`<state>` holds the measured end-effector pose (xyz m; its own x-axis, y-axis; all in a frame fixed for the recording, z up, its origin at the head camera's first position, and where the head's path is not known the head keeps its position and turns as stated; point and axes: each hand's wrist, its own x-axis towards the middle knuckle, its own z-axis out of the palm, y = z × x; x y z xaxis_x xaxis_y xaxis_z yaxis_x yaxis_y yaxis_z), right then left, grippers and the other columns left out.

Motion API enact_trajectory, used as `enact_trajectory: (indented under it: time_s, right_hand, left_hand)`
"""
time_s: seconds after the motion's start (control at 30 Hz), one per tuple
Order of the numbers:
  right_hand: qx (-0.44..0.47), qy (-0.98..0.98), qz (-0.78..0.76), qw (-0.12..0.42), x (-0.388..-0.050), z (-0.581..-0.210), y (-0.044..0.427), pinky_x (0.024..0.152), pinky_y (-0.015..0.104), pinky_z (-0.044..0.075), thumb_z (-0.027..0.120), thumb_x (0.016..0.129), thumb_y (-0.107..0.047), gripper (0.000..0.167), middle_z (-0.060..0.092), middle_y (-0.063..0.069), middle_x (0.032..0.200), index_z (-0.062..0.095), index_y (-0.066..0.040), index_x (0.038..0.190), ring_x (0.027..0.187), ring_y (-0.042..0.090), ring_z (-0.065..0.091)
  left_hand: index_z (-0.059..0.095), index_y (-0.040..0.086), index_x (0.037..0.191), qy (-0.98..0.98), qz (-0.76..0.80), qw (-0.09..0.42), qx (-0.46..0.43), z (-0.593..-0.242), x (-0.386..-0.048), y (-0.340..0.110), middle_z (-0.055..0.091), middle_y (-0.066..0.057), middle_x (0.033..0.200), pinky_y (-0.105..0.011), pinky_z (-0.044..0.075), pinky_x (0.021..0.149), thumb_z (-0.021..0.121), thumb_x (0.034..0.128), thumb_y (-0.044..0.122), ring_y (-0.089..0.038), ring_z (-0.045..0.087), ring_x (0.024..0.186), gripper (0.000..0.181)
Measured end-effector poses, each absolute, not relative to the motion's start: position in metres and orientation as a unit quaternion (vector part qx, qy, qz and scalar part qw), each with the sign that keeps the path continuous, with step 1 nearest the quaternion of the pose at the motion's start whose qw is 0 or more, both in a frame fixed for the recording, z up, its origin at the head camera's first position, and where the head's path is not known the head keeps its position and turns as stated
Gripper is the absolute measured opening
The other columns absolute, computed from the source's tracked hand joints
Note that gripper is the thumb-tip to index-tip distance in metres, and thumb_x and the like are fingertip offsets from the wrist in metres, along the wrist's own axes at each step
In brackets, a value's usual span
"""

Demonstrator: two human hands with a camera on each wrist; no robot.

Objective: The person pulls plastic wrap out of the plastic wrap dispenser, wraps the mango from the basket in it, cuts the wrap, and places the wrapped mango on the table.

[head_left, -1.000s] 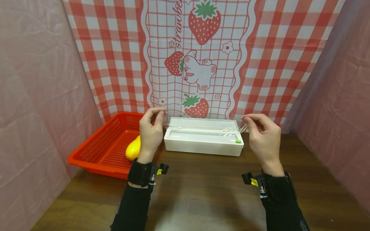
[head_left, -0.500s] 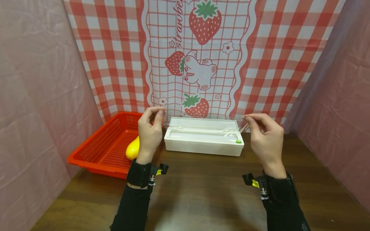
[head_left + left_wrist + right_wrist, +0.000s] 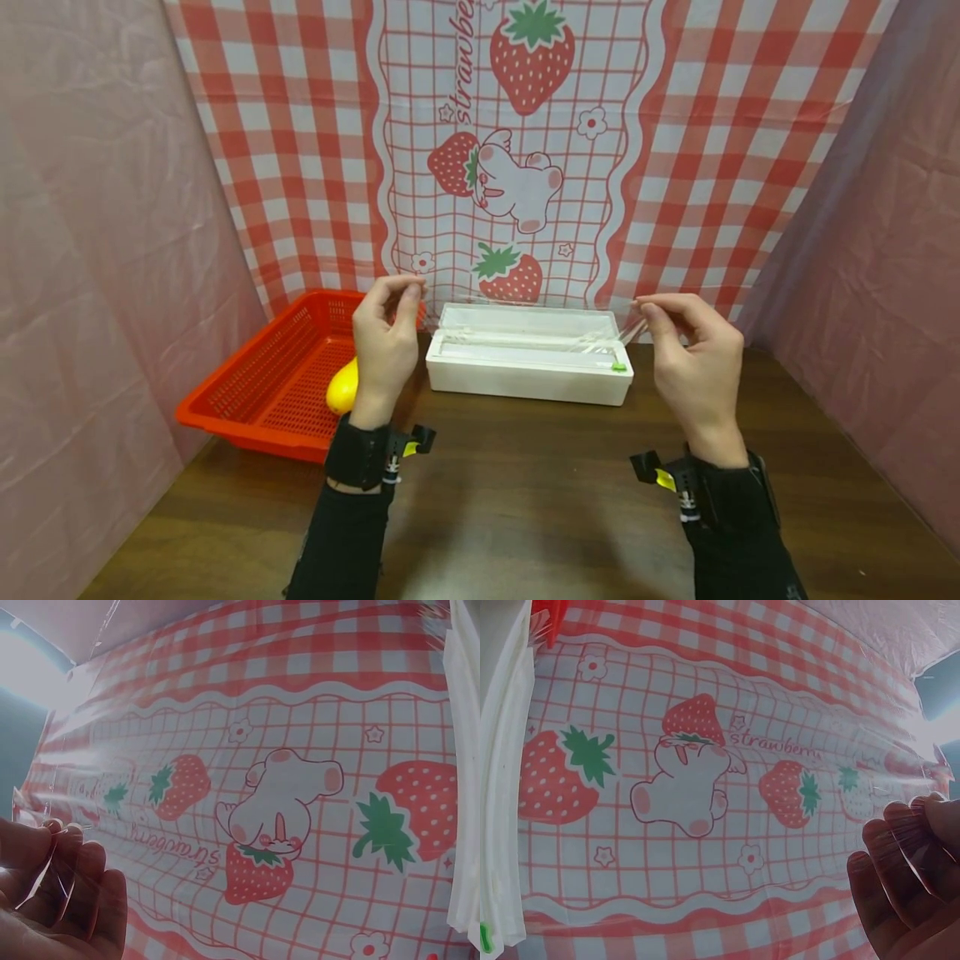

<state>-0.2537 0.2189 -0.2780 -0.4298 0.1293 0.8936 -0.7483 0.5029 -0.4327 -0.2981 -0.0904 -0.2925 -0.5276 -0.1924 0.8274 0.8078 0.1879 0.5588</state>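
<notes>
A sheet of clear plastic wrap (image 3: 592,340) stretches between both hands above a long white dispenser box (image 3: 525,386), whose lid stands raised at the back. My left hand (image 3: 386,346) pinches one corner of the wrap between thumb and forefinger, left of the box. On the right side my right hand (image 3: 697,367) pinches the other corner the same way. In the left wrist view, shiny folds of film cross the left hand (image 3: 67,892). Film also glints over the fingers of the right hand (image 3: 907,862) in the right wrist view.
An orange-red plastic basket (image 3: 255,437) stands at the left with a yellow, rounded, fruit-like object (image 3: 343,387) in it, partly hidden by the left wrist. A small green slider (image 3: 618,367) sits on the box's right end. Behind hangs a strawberry-print checked cloth (image 3: 517,192).
The two hands have drifted slightly apart, left hand to the left and right hand to the right, with the wrap still pinched. Box and basket have stayed put.
</notes>
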Motion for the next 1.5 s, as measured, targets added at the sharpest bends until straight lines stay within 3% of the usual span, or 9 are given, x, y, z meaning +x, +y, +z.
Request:
enact_trajectory:
  time_s: [0.4,0.57,0.67,0.77,1.0,1.13,1.37,1.5]
  right_hand:
    - [0.218,-0.702,0.462,0.496,-0.243,-0.269,0.212,0.08,0.019,0.048,0.064,0.094,0.009,0.009,0.07,0.025,0.095,0.071,0.013,0.099,0.089,0.008,0.065]
    - [0.225,-0.699,0.464,0.496,-0.242,-0.269,0.213,0.082,0.02,0.049,0.065,0.094,0.008,0.009,0.072,0.014,0.095,0.071,0.014,0.099,0.09,0.01,0.066]
    - [0.227,-0.697,0.464,0.497,-0.243,-0.27,0.215,0.082,0.02,0.05,0.065,0.094,0.008,0.009,0.073,0.008,0.095,0.071,0.013,0.099,0.09,0.011,0.066]
    - [0.229,-0.694,0.467,0.498,-0.242,-0.27,0.214,0.081,0.02,0.05,0.066,0.093,0.009,0.009,0.073,0.009,0.095,0.071,0.013,0.099,0.089,0.01,0.066]
    - [0.233,-0.687,0.47,0.502,-0.236,-0.266,0.212,0.077,0.02,0.048,0.065,0.09,0.015,0.011,0.072,0.007,0.095,0.072,0.013,0.099,0.087,0.009,0.065]
    - [0.235,-0.687,0.467,0.505,-0.232,-0.265,0.211,0.076,0.02,0.048,0.065,0.089,0.016,0.012,0.072,0.014,0.093,0.072,0.013,0.099,0.086,0.009,0.065]
    - [0.237,-0.679,0.466,0.516,-0.228,-0.262,0.21,0.072,0.019,0.048,0.065,0.088,0.018,0.012,0.073,0.004,0.094,0.072,0.014,0.096,0.079,0.007,0.062]
    - [0.24,-0.676,0.463,0.521,-0.228,-0.262,0.212,0.071,0.019,0.049,0.066,0.087,0.019,0.013,0.073,0.005,0.095,0.073,0.013,0.097,0.075,0.006,0.062]
  left_hand:
    - [0.069,-0.007,0.109,-0.63,-0.594,0.43,-0.254,-0.287,-0.293,-0.091,0.068,-0.021,0.101,-0.025,0.051,0.084,0.059,0.1018,0.004,-0.029,0.063,0.094,0.016]
    - [0.068,-0.008,0.11,-0.628,-0.596,0.429,-0.257,-0.286,-0.29,-0.092,0.067,-0.023,0.102,-0.027,0.052,0.084,0.059,0.1018,0.004,-0.022,0.063,0.095,0.017]
    - [0.067,-0.008,0.11,-0.628,-0.595,0.43,-0.257,-0.285,-0.289,-0.092,0.067,-0.021,0.102,-0.028,0.053,0.084,0.059,0.1017,0.004,-0.027,0.063,0.095,0.017]
    - [0.067,-0.008,0.11,-0.627,-0.594,0.435,-0.255,-0.285,-0.287,-0.093,0.067,-0.021,0.102,-0.028,0.052,0.083,0.059,0.1015,0.004,-0.03,0.063,0.094,0.017]
    - [0.067,-0.008,0.11,-0.626,-0.586,0.444,-0.258,-0.282,-0.283,-0.092,0.067,-0.019,0.102,-0.03,0.054,0.084,0.059,0.1017,0.004,-0.018,0.064,0.094,0.017]
    - [0.067,-0.007,0.11,-0.627,-0.584,0.444,-0.259,-0.281,-0.281,-0.093,0.068,-0.014,0.102,-0.03,0.054,0.084,0.058,0.102,0.004,-0.019,0.064,0.094,0.017]
    - [0.067,-0.007,0.111,-0.625,-0.587,0.442,-0.263,-0.279,-0.277,-0.093,0.066,-0.019,0.102,-0.03,0.052,0.083,0.058,0.1017,0.003,-0.02,0.063,0.094,0.016]
    - [0.066,-0.008,0.111,-0.625,-0.581,0.448,-0.268,-0.277,-0.275,-0.094,0.066,-0.02,0.102,-0.032,0.053,0.082,0.058,0.1019,0.003,-0.023,0.063,0.094,0.016]
